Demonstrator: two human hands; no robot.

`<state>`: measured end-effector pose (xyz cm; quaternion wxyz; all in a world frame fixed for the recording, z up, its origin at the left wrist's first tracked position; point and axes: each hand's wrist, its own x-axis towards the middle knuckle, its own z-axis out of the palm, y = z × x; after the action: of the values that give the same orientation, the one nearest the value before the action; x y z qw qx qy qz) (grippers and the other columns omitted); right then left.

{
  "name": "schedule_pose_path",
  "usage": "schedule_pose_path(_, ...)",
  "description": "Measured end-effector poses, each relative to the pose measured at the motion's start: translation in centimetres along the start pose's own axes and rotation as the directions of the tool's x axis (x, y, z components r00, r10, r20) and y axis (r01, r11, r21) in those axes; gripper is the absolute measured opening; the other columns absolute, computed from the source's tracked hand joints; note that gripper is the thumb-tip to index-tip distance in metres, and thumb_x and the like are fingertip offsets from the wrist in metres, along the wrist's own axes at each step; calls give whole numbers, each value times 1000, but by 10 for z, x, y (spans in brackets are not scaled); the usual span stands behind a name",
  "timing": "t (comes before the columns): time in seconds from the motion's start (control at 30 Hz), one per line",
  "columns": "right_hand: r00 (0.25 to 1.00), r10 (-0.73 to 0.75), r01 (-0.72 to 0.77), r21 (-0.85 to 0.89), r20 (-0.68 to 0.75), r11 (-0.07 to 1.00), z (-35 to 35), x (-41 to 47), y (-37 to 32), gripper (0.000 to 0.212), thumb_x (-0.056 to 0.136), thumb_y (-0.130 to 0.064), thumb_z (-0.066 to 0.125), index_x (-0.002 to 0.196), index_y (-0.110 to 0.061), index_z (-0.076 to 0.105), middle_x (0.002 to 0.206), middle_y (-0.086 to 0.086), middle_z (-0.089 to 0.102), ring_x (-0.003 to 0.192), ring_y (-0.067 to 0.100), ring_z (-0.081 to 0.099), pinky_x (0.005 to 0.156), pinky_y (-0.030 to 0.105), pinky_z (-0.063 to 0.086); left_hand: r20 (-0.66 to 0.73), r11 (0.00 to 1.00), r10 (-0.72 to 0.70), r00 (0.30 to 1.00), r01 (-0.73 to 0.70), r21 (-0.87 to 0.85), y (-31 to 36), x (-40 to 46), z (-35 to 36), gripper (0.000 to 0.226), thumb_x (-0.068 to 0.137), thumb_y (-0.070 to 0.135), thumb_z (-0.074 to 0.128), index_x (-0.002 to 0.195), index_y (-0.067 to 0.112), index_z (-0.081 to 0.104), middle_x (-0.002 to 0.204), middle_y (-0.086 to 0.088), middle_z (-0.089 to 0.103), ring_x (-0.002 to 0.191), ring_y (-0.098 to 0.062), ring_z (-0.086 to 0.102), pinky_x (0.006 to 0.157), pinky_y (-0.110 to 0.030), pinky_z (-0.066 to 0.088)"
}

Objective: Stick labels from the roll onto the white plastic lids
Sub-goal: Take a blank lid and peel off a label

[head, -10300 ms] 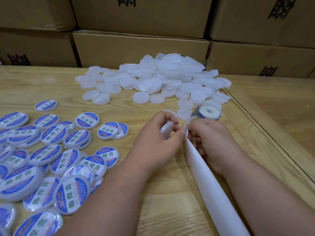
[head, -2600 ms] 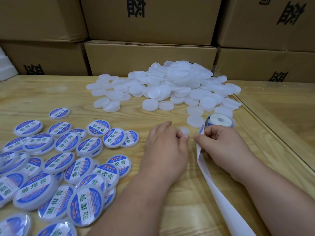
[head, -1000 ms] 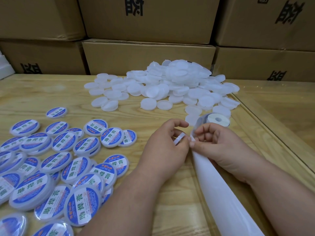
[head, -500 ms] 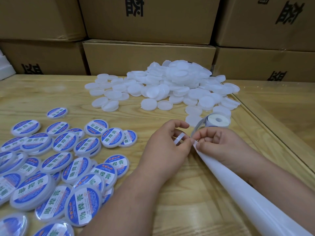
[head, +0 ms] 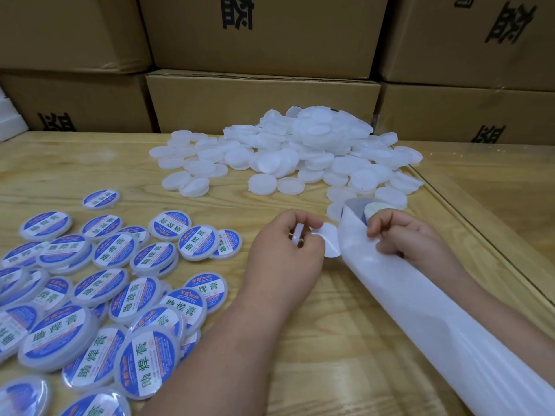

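My left hand [head: 285,250] grips a white plastic lid [head: 298,235] on edge and pinches a round label [head: 330,244], seen from its white back, half peeled off the backing. My right hand [head: 405,238] holds the white backing strip [head: 420,301], which runs toward the lower right. The label roll [head: 360,209] lies just behind my right hand, mostly hidden by the strip. A heap of bare white lids [head: 300,148] sits at the back centre of the wooden table [head: 300,340]. Several labelled lids [head: 144,295] with blue and white stickers lie at the left.
Stacked cardboard boxes [head: 261,100] wall off the table's far side. A raised wooden edge with a glass pane [head: 486,235] runs along the right.
The label has peeled farther off the backing and now shows as a white disc between my hands. My right hand has pulled the strip slightly right and up.
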<state>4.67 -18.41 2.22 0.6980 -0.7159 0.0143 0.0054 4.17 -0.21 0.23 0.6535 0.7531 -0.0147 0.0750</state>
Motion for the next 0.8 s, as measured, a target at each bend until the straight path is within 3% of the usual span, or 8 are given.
schedule_pose_path(0.13, 997, -34, 35, 15, -63, 999, 4, -4, 4, 20, 56, -7, 50, 57, -21, 65, 59, 0, 38, 44, 8, 34, 40, 16, 30, -110, 989, -54, 992, 38, -145, 4, 1, -3, 18, 70, 25, 53, 78, 32, 68, 61, 18, 62, 45, -4, 48, 39, -17, 37)
schedule_pose_path(0.27, 959, -266, 257, -96, -95, 962, 18, -8, 12, 30, 83, 4, 62, 70, -22, 66, 64, -10, 58, 56, 5, 48, 52, 14, 40, -115, 981, -86, 990, 64, -184, 7, 2, -5, 21, 66, 30, 53, 78, 28, 70, 62, 17, 61, 55, -7, 52, 41, -16, 38)
schedule_pose_path(0.37, 916, -392, 366, -226, -85, 903, 25, -8, 16, 34, 86, 8, 65, 77, -24, 69, 69, -10, 59, 62, 11, 47, 57, 16, 42, -84, 981, -71, 994, 54, -184, 7, 1, -4, 24, 66, 28, 51, 78, 28, 71, 70, 16, 67, 57, -8, 52, 44, -16, 39)
schedule_pose_path(0.47, 896, -438, 405, -267, -75, 874, 25, -7, 17, 32, 85, 4, 72, 81, -29, 69, 71, -6, 55, 58, 12, 43, 56, 18, 42, -71, 983, -62, 996, 48, -179, 7, 1, -4, 25, 67, 27, 51, 78, 29, 72, 85, 12, 73, 61, -7, 55, 48, -15, 43)
schedule_pose_path(0.63, 875, -482, 446, -318, -43, 837, 24, -7, 17, 30, 83, -1, 78, 83, -30, 71, 81, 0, 58, 56, 9, 42, 57, 15, 41, -39, 982, -51, 998, 43, -183, 7, 0, -4, 25, 67, 26, 51, 79, 30, 73, 79, 19, 71, 62, -6, 56, 52, -15, 45)
schedule_pose_path(0.8, 858, -513, 466, -401, -11, 789, 23, -9, 16, 31, 81, -5, 79, 80, -35, 72, 82, -7, 57, 56, 11, 45, 59, 11, 39, -35, 982, -38, 999, 31, -187, 7, 0, -4, 26, 69, 26, 51, 79, 32, 74, 80, 18, 72, 60, 1, 56, 50, -13, 45)
